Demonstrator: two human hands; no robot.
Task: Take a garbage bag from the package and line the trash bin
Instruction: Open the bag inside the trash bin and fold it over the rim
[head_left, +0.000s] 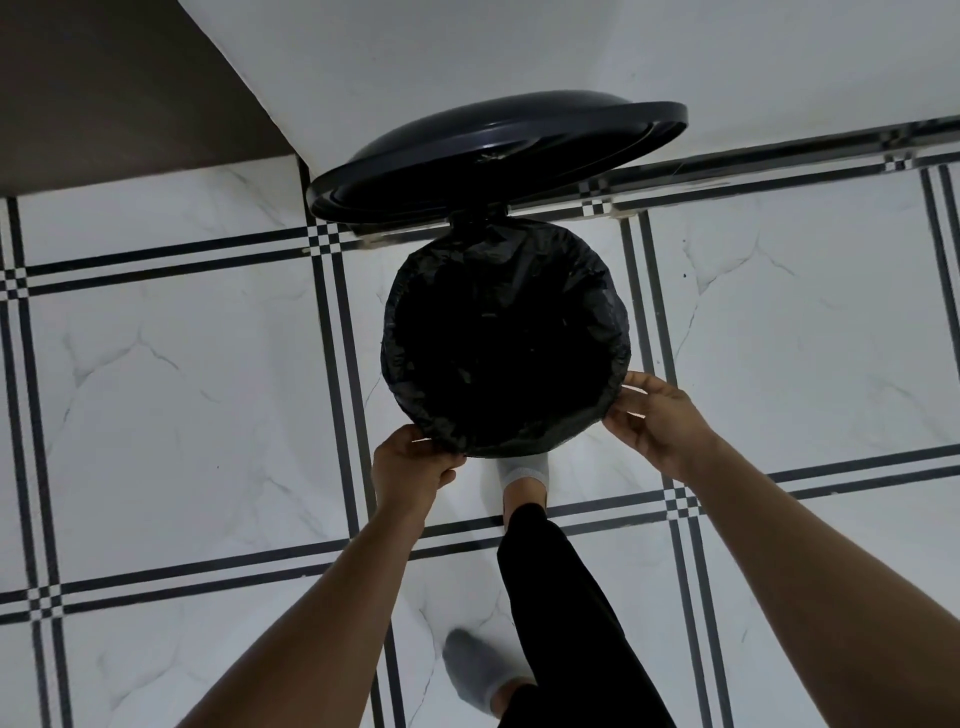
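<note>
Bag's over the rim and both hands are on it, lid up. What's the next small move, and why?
Probably tug the bag edge further down the near rim: left hand and right hand both pinch it there, where the plastic looks bunched.

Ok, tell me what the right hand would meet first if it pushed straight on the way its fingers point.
The right hand points up-left at the near right edge of the trash bin. Its fingers already touch the garbage bag folded over the rim, so it would likely press that plastic and the rim beneath first.
</note>
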